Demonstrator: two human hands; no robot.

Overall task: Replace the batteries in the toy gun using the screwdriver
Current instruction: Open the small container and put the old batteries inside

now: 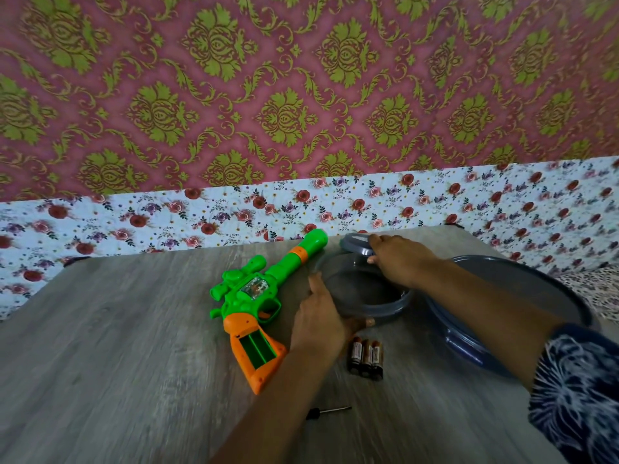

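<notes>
A person sits at a wood-grain table (117,329). A green and orange toy gun (254,296) lies at the centre, barrel pointing to one o'clock. The battery compartment (257,349) in its orange grip is uncovered and looks empty. Three batteries (366,358) lie side by side at five o'clock from the gun, just beside the left forearm. The screwdriver (328,411) lies nearer the person, at six o'clock, untouched.

The left hand (321,316) cups the near wall of a clear round container (368,296) to the gun's right, fingers wrapped against it. The right hand (397,259) grasps a grey lid (355,244) at the container's far rim, at twelve o'clock. A large grey tray (469,346) sits at three o'clock, partly under the right arm.

Whether the lid is coming off or going on, I cannot tell. Either way, the step seems to concern the container rather than the gun. To do it well, the left hand should brace the container firmly so it does not slide into the gun or scatter the batteries, while the right keeps the lid level at the rim.
</notes>
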